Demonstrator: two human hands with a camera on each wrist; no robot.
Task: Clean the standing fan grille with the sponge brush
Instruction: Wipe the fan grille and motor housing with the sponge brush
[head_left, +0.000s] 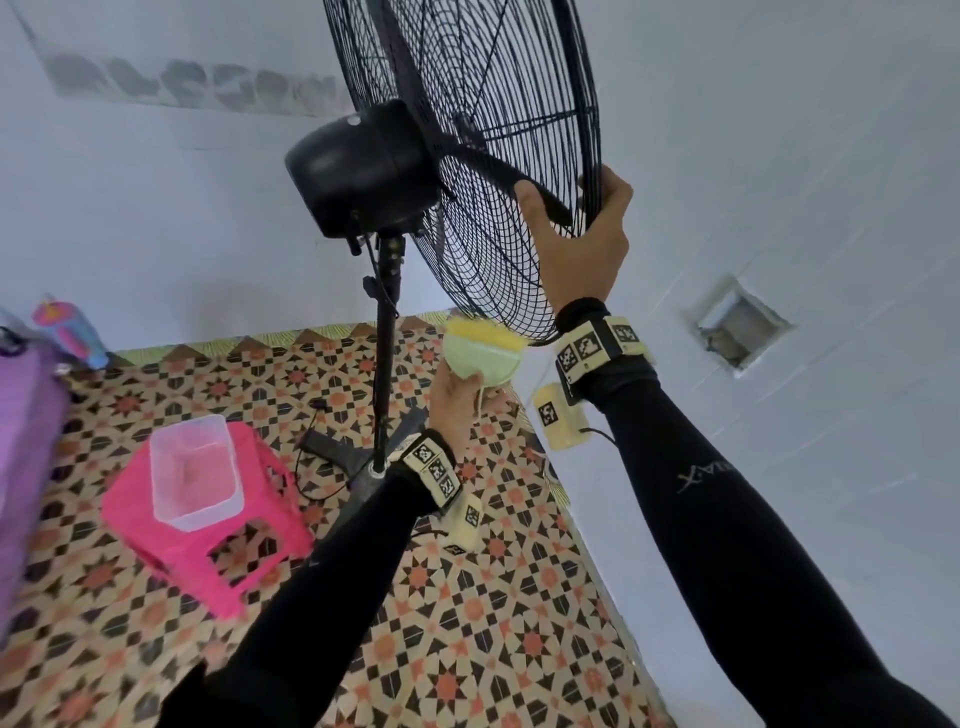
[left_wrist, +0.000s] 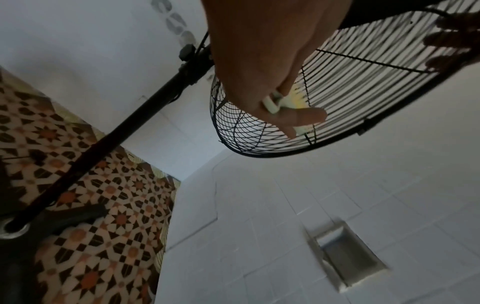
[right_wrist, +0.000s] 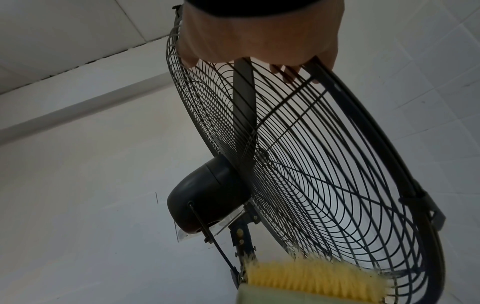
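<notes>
A black standing fan with a round wire grille (head_left: 483, 156) stands on a pole (head_left: 384, 364) near the white wall. My right hand (head_left: 582, 228) grips the grille's rim on its right side, fingers curled over the ring (right_wrist: 259, 53). My left hand (head_left: 462, 405) holds a pale green brush with yellow bristles (head_left: 483, 348) up against the bottom edge of the grille. In the right wrist view the yellow bristles (right_wrist: 311, 277) touch the lower wires. The left wrist view shows my left hand's fingers (left_wrist: 298, 117) wrapped round the brush handle (left_wrist: 272, 102) under the grille (left_wrist: 350, 92).
A pink plastic stool (head_left: 208, 519) with a clear tub (head_left: 192, 473) on it stands on the patterned floor left of the fan pole. The fan's base and cable (head_left: 332, 452) lie beside it. A purple object (head_left: 26, 441) sits at far left. A wall recess (head_left: 737, 327) is at right.
</notes>
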